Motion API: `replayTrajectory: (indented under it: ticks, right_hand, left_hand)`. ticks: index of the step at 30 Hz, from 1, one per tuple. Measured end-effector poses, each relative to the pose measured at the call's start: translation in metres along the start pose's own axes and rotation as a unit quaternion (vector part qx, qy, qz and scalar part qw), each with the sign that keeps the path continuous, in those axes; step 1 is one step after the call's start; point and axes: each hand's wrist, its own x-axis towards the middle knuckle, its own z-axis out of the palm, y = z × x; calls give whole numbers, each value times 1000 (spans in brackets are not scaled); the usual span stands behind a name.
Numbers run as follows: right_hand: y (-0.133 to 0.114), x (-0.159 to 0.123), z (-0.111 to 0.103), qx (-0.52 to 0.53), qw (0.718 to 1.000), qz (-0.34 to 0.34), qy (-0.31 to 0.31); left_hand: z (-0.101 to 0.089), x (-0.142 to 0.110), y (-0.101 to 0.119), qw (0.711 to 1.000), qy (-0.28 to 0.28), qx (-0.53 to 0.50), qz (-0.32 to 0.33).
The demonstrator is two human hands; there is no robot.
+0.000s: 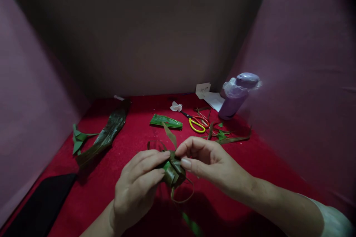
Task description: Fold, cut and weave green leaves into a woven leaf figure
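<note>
A small bundle of folded, woven leaf strips (172, 174), dark green with a bright green patch, is held over the table in front of me. My left hand (139, 183) grips its left side, with fingers on top; the left thumb is hidden. On the right side of the bundle, my right hand (213, 161) closes thumb and index finger at its upper edge. One loose leaf strip (169, 135) stands up from the top. Below the bundle hangs a thin curled strip (183, 200).
On the red cloth (133, 133) lie a long dark leaf (107, 131), a folded green leaf piece (79, 139), a folded leaf (167, 121), scissors (197, 124) with red and yellow handles, and leaf scraps (222, 135). A purple bottle (233, 105) stands by the right wall.
</note>
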Motion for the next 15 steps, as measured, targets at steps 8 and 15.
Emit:
replayTrajectory:
  ticks: [8,15]
  right_hand:
    - [-11,-15,4,-186,979,-88,-9]
    - [-17,-21,7,-253,942,-214,-46]
  left_hand:
    - [-10,-6,13,982,11,152,109]
    - [-7,-3,33,985,19,170,36]
